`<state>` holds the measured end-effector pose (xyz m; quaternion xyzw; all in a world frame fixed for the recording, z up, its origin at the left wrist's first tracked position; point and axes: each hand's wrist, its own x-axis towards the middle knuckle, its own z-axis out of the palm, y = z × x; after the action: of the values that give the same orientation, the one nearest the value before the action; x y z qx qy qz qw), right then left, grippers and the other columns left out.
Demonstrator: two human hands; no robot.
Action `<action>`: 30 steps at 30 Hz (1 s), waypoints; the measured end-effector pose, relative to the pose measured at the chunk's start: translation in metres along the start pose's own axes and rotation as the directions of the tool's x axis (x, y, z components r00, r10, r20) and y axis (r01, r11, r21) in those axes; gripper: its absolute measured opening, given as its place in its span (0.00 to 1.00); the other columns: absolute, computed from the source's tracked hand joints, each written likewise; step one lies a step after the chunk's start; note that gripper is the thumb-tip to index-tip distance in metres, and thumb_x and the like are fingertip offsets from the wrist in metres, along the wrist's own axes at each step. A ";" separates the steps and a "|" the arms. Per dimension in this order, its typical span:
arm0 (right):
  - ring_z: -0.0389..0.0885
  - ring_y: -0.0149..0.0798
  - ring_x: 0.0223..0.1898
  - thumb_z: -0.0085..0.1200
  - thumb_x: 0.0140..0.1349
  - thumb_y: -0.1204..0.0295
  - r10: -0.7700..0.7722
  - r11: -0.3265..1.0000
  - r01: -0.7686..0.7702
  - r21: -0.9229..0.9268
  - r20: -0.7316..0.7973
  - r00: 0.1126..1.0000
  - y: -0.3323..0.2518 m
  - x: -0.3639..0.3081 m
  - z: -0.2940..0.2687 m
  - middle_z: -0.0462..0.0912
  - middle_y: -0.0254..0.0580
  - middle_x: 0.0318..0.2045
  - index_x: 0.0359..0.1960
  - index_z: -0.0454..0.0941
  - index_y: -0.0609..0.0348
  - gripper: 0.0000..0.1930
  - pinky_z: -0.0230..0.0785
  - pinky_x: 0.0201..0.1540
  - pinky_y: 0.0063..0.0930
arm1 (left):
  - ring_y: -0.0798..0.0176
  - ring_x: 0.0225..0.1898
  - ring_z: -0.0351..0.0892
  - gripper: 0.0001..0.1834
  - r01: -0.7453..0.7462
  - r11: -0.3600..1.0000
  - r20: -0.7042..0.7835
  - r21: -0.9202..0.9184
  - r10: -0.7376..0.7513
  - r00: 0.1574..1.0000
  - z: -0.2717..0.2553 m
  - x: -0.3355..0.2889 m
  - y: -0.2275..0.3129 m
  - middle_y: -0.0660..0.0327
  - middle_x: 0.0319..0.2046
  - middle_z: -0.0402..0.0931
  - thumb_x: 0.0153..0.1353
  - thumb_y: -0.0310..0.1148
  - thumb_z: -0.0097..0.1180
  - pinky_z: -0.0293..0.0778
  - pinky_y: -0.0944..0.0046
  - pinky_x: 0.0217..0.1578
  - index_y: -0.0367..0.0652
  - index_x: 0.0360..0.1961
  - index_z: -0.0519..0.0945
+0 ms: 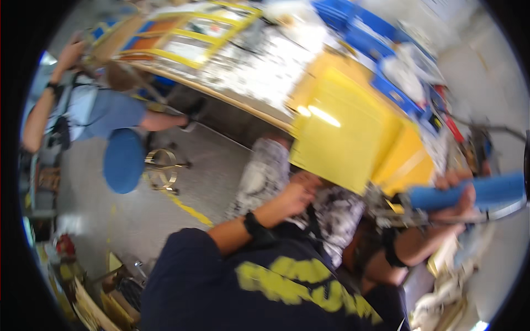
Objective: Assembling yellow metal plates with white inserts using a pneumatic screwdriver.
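Observation:
A flat yellow sheet lies at the table's near edge and overhangs it above my patterned trousers. My left hand, fingers curled, is close below the sheet's near edge. Motion blur hides what, if anything, is in those fingers. Off to the right, my right hand is wrapped round a thick blue cylindrical tool with a metal head. That head is just right of the sheet's near corner. The tool's exact kind cannot be made out.
Darker yellow panels lie under and beside the sheet. Blue bins line the table's far right. Yellow-framed pieces are at its far left. Another person works on the left, near a blue stool. A dark cable crosses at right.

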<state>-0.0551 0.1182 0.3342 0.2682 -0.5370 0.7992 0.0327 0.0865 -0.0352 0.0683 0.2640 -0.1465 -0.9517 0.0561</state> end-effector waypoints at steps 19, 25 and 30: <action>0.69 0.32 0.20 0.49 0.57 0.76 -0.151 0.968 0.164 -0.189 0.082 0.985 0.031 0.002 0.098 0.70 0.42 0.21 0.58 0.53 0.60 0.27 0.66 0.27 0.26 | 0.72 0.23 0.62 0.02 0.173 0.959 0.303 -0.224 -0.100 0.948 0.015 0.011 0.000 0.62 0.30 0.69 0.62 0.28 0.48 0.56 0.76 0.17 0.44 0.35 0.72; 0.70 0.33 0.20 0.48 0.56 0.76 -0.155 0.960 0.177 -0.215 0.113 0.981 0.031 0.000 0.099 0.71 0.43 0.21 0.57 0.53 0.63 0.27 0.67 0.27 0.27 | 0.73 0.23 0.61 0.02 0.240 0.931 0.301 -0.276 -0.153 0.941 0.020 0.007 0.000 0.62 0.30 0.67 0.61 0.26 0.48 0.55 0.77 0.16 0.44 0.35 0.72; 0.70 0.33 0.20 0.48 0.56 0.75 -0.190 0.945 0.225 -0.239 0.161 0.969 0.037 0.000 0.098 0.71 0.44 0.20 0.56 0.52 0.66 0.27 0.67 0.27 0.27 | 0.73 0.23 0.61 0.03 0.253 0.915 0.331 -0.313 -0.144 0.933 0.018 0.009 -0.001 0.62 0.30 0.67 0.61 0.25 0.47 0.56 0.78 0.16 0.42 0.36 0.71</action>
<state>-0.0288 0.0174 0.3306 0.3704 -0.6051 0.6954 0.1144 0.0695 -0.0318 0.0780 0.1153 0.0465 -0.9921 -0.0186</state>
